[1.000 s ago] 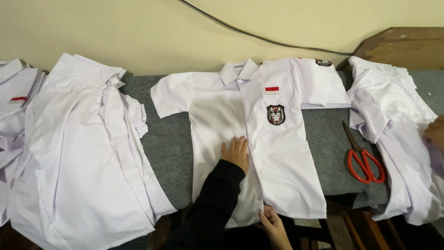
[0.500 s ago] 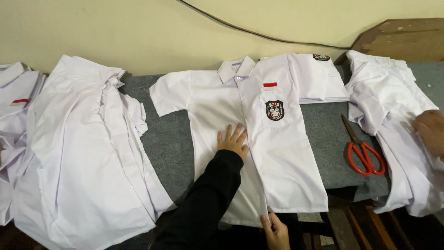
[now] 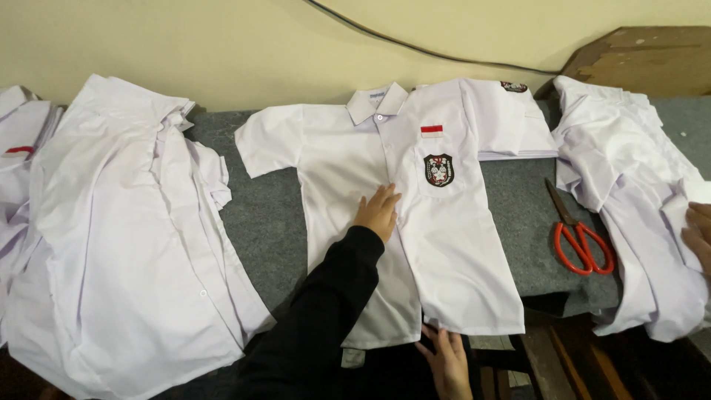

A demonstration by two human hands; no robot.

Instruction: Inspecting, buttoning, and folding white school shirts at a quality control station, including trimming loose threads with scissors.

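We have a small white short-sleeved school shirt with a red-and-white chest strip and a dark shield badge spread front-up across the middle of the grey felt-covered table, collar toward the far wall and hem hanging just over the near edge. Laid this way, the button placket runs straight toward us, so both halves of the front can be lined up.

Our left hand, in a black sleeve, lies flat and released on the shirt, fingers spread beside the placket just left of the badge; it grips nothing and seems to press the cloth down so it cannot slide on the felt. Our right hand is at the near hem, fingers on the lower edge of the right front panel. Whether it pinches the cloth or only touches it we cannot tell, but it appears placed to keep the hem taut against the pressing hand.

To the left lies a loose heap of white shirts, well apart from the spread one. Far right of the collar sits a folded white shirt with a sleeve patch, partly under the spread shirt's sleeve. Red-handled scissors lie on the felt to the right, within reach, beside another crumpled pile of white shirts that another person's hand touches at the right edge.
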